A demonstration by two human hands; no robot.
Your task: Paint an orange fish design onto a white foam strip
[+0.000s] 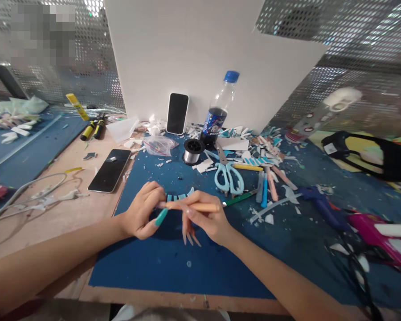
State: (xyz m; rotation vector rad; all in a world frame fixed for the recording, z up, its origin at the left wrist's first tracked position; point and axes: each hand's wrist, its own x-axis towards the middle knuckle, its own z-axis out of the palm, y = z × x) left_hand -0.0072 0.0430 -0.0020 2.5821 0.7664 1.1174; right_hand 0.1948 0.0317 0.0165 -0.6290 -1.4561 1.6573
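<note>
- A blue mat (147, 267) lay under both hands; behind them, scraps (270, 145) littered its far side.
- A black spool (192, 156) with silvery thread stood near a bottle (214, 121) of dark drink; a phone (177, 113) leaned upright against a white board (194, 53).
- Light-blue scissors (229, 176) lay beyond the right hand, and a green stick (239, 199) lay just beside it.
- A second phone (110, 171) lay flat to the left, off the mat.
- The hands partly covered a blue-and-white striped strip (181, 196).
- The peach stick (200, 207) was above the mat, between the hands, its long axis running nearly level from left to right; its narrower end pointed at the left fingers.
- The right hand (211, 219) gripped it between thumb and fingers.
- The left hand (145, 208) had its fingers curled at the narrow end; whether they pinched anything, I could not tell.
</note>
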